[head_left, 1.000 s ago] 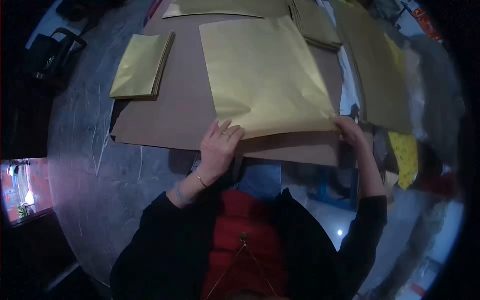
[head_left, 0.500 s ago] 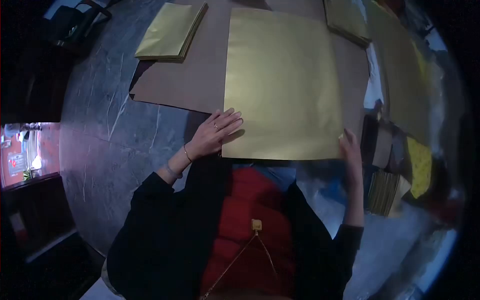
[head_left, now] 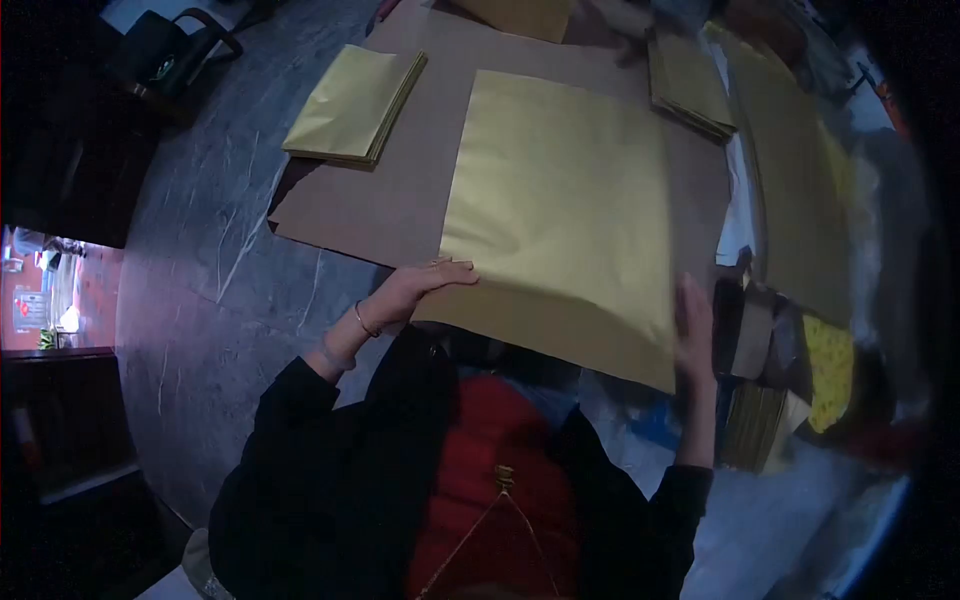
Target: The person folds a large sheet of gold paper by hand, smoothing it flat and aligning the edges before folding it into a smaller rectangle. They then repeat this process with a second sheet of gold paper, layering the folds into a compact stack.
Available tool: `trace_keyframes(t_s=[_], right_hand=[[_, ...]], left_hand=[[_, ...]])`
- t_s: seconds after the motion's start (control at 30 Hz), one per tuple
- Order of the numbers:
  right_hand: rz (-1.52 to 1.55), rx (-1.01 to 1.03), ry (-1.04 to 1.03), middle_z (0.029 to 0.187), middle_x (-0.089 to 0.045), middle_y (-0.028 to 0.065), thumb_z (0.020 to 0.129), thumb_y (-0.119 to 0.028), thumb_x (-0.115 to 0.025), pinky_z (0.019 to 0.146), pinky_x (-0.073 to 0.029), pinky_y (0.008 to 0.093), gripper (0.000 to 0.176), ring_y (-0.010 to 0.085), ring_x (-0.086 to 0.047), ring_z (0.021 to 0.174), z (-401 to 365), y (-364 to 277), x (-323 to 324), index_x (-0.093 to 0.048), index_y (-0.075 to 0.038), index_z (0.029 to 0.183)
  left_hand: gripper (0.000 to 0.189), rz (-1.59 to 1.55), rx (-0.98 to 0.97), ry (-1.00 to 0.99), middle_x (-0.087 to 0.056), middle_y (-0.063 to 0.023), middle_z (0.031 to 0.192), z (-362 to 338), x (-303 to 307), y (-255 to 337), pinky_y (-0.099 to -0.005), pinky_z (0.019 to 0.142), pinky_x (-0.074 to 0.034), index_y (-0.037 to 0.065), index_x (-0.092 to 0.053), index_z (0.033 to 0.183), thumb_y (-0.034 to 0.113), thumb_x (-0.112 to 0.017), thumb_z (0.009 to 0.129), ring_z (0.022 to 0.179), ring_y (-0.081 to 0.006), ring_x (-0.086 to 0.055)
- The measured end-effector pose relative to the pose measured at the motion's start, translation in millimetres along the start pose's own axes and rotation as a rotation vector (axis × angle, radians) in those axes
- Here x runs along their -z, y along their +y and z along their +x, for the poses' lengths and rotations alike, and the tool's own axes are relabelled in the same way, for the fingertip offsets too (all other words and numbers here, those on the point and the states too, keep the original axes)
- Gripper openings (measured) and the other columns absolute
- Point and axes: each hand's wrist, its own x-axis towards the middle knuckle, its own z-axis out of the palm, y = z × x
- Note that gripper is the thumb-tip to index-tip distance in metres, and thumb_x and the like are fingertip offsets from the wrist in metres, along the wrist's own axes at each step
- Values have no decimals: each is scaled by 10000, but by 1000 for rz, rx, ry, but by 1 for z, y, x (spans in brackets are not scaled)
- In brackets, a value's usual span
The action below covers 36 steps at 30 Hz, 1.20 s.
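Observation:
A large gold paper sheet (head_left: pixel 560 190) lies over the brown cardboard (head_left: pixel 350 215), its near edge bent down over the board's front. My left hand (head_left: pixel 425 285) grips the sheet's left side near the front corner, fingers on top and pressed together. Along the right edge of the sheet, my right hand (head_left: pixel 695 320) is smeared by motion, its fingers pointing away from me. Whether it pinches the paper I cannot tell.
Folded gold paper stacks lie at the board's left (head_left: pixel 355 105) and right (head_left: pixel 690 85). More gold-brown paper (head_left: pixel 525 15) sits at the far edge. A bundle of brown paper (head_left: pixel 755 428) and a yellow cloth-like piece (head_left: pixel 828 375) are at right. A chair (head_left: pixel 175 60) stands far left.
The gold sheet has shifted toward me, and its near edge now bends downward. My left hand has closed on the left side; my right hand has moved slightly nearer me. The camera view has shifted.

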Motion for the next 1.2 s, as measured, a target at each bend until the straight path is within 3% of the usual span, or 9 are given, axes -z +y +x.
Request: trace_keyframes(t_s=[0.07,0.2,0.43,0.6,0.77,0.83,1.0,1.1,1.2], right_hand=[[-245,294,-121,1475,-313,104,811,-277,-625,1142,-140,460,693,292,-270,1372,16,-4,1,-332,-114,1418],[-547,370,-511,1484,-307,59,752,-256,-586,1149,-127,472,730,245,-261,1380,39,-11,5,-327,-140,1425],[-507,435,-637,1504,-263,66,792,-196,-513,1148,-122,460,676,251,-242,1388,50,-16,-11,-310,-140,1435],[-466,584,-596,1482,-313,95,800,-232,-521,1128,-122,503,613,263,-277,1379,40,-3,-18,-389,-136,1391],[-192,457,-540,1400,-425,128,871,-272,-523,1113,-196,441,496,295,-376,1308,31,8,-24,-459,-131,1342],[407,-263,-467,1261,-519,204,942,-365,-467,1016,-332,389,455,320,-490,1171,20,25,-42,-508,-55,1272],[282,-535,-557,1016,-612,182,954,-447,-442,836,-455,365,513,267,-583,954,29,19,-32,-564,15,1142],[349,-358,-383,962,-620,99,945,-411,-501,766,-471,332,455,190,-581,875,20,18,-41,-590,14,1080],[644,-647,-235,928,-616,32,924,-348,-576,725,-468,277,367,123,-561,809,17,6,-45,-620,-3,1041]], left_hand=[[334,-5,-67,9,-603,-119,1201,0,13,5,-357,1025,-391,102,-591,1200,108,-508,876,1146,-256,-559],[344,-56,23,-67,-580,-104,1233,-9,31,7,-330,1023,-390,98,-585,1209,81,-486,880,1167,-235,-535],[390,238,-22,-253,-498,-21,1356,-25,46,13,-421,1108,-280,232,-610,1214,206,-627,826,1298,-263,-412],[380,354,-92,-195,-585,-20,1247,-27,42,5,-448,1100,-300,185,-611,1200,158,-621,821,1242,-249,-477],[257,175,191,5,-653,-54,953,-21,43,-31,-335,826,-449,45,-641,1052,194,-631,843,907,-176,-591],[295,23,474,201,-629,-54,755,-13,43,-41,-264,636,-461,-18,-632,972,266,-599,895,709,-79,-554],[409,-155,391,413,-538,-10,637,19,38,-3,-245,555,-414,-53,-624,889,348,-554,933,638,-42,-460],[394,-44,451,311,-547,4,634,11,43,-24,-246,560,-418,-36,-644,881,350,-572,922,638,-50,-470],[367,-52,387,403,-557,13,637,9,37,-17,-242,571,-429,-20,-655,883,340,-589,913,631,-57,-480]])
